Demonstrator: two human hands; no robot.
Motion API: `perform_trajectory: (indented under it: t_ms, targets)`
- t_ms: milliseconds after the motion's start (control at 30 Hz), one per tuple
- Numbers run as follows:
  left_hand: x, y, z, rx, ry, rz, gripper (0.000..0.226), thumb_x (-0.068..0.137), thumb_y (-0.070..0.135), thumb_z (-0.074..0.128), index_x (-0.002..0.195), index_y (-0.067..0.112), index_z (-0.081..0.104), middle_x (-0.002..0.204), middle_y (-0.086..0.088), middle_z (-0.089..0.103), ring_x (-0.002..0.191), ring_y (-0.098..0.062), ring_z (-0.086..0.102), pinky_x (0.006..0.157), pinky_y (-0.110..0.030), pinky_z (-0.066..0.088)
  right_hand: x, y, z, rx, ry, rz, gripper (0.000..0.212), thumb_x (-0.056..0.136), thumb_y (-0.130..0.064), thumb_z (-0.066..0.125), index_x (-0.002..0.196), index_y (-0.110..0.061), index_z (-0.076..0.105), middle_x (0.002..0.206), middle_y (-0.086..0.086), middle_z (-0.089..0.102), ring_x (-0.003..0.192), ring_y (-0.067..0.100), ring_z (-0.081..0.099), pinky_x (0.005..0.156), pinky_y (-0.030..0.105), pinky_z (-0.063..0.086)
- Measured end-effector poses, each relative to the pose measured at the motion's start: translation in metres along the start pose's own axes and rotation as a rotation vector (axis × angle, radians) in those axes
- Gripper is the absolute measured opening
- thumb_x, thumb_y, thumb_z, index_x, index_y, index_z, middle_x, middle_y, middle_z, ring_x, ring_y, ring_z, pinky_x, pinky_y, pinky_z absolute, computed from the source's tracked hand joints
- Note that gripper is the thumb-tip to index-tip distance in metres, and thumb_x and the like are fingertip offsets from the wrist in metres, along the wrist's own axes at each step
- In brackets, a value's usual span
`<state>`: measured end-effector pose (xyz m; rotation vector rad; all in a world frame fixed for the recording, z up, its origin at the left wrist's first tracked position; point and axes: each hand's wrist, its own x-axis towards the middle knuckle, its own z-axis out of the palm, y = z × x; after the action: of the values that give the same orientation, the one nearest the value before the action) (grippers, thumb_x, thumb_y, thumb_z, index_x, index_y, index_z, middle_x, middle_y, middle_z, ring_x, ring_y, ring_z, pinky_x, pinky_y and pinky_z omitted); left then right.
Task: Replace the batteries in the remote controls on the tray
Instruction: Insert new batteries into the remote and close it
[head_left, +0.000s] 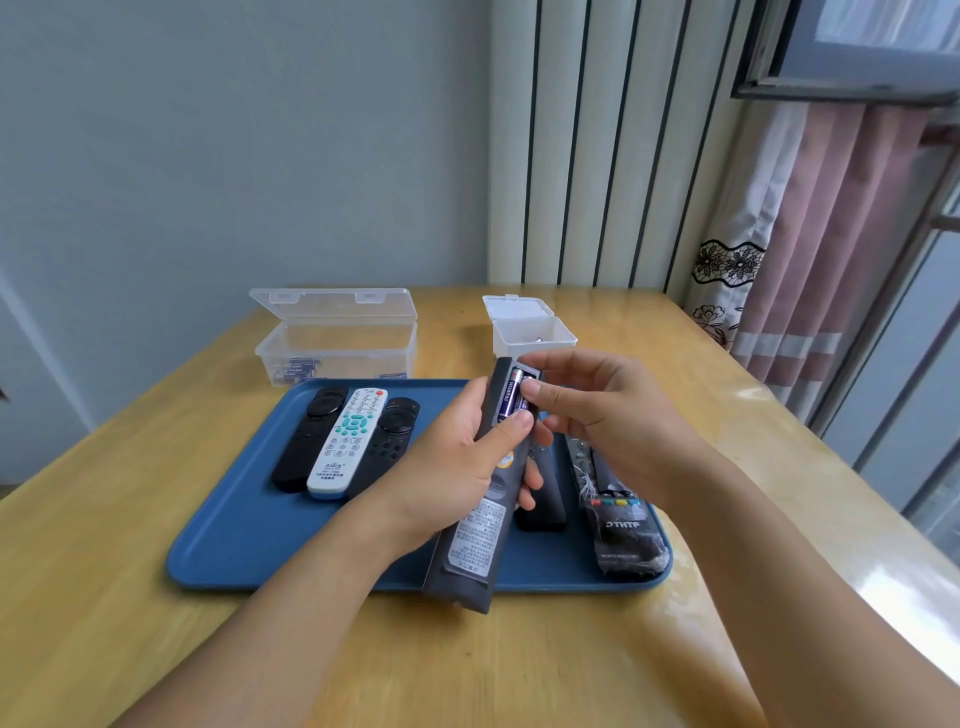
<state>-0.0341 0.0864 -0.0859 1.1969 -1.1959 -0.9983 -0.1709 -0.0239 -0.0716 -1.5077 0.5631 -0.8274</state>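
Six remote controls are counted: one black (310, 439), one white (347, 441) and one black (387, 441) laid side by side, one held dark (475, 525), one black (543, 483) and one plastic-wrapped (618, 525). One blue tray (234, 540) is shown. Two clear boxes, one large (335, 338) and one small (530, 327), are open. One purple battery (511, 397) is seen in the held remote. Two hands, left (457, 467) and right (608, 410), are present.

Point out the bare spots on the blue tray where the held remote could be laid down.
Free: the blue tray's near-left corner, in front of the white remote, and the strip running right from there. Crowded: the right side, around the wrapped remote, and the far-left trio.
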Motion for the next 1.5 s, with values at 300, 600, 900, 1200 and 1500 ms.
perform_trajectory:
  t_ms: [300, 600, 900, 1200, 1500]
  targets:
    - [0.001, -0.005, 0.007, 0.040, 0.021, -0.026, 0.020, 0.106, 0.014, 0.048, 0.126, 0.013, 0.052, 0.096, -0.009, 0.070, 0.064, -0.023, 0.061, 0.057, -0.037, 0.055, 0.005, -0.016, -0.032, -0.660, 0.218, -0.090, 0.018, 0.097, -0.030, 0.063, 0.098, -0.016, 0.074, 0.088, -0.002, 0.074, 0.071, 0.013, 0.068, 0.063, 0.033, 0.054]
    - [0.004, -0.008, 0.009, -0.025, 0.053, -0.077, 0.019, 0.105, 0.014, 0.049, 0.123, 0.014, 0.056, 0.096, -0.010, 0.073, 0.062, -0.023, 0.060, 0.057, -0.037, 0.053, -0.019, -0.036, -0.048, -1.153, -0.239, 0.361, 0.070, 0.070, -0.044, 0.087, 0.133, -0.035, 0.059, 0.092, -0.026, 0.050, 0.109, 0.014, 0.057, 0.087, 0.029, 0.044]
    - [0.004, -0.007, 0.012, -0.111, 0.069, -0.138, 0.020, 0.105, 0.016, 0.050, 0.124, 0.015, 0.057, 0.098, -0.010, 0.073, 0.065, -0.024, 0.060, 0.058, -0.035, 0.052, -0.011, -0.024, -0.050, -1.115, -0.183, 0.271, 0.063, 0.058, -0.027, 0.096, 0.111, -0.031, 0.062, 0.100, -0.007, 0.066, 0.085, 0.017, 0.064, 0.072, 0.032, 0.054]
    - [0.005, -0.002, 0.014, -0.357, 0.097, -0.143, 0.034, 0.109, 0.025, 0.037, 0.125, -0.001, 0.051, 0.092, -0.019, 0.066, 0.058, -0.027, 0.054, 0.048, -0.031, 0.047, -0.005, -0.023, -0.020, 0.179, -0.049, -0.051, 0.025, 0.092, 0.004, 0.059, 0.116, 0.000, 0.066, 0.092, 0.018, 0.065, 0.069, 0.016, 0.064, 0.065, 0.021, 0.057]
    - [0.003, 0.005, 0.006, -0.324, 0.015, -0.201, 0.045, 0.107, 0.030, 0.037, 0.131, -0.003, 0.054, 0.095, -0.022, 0.069, 0.059, -0.029, 0.055, 0.052, -0.032, 0.046, -0.001, -0.013, -0.012, -0.175, 0.003, -0.216, 0.026, 0.090, -0.004, 0.069, 0.116, -0.008, 0.071, 0.083, 0.001, 0.072, 0.071, 0.003, 0.062, 0.068, 0.013, 0.046]
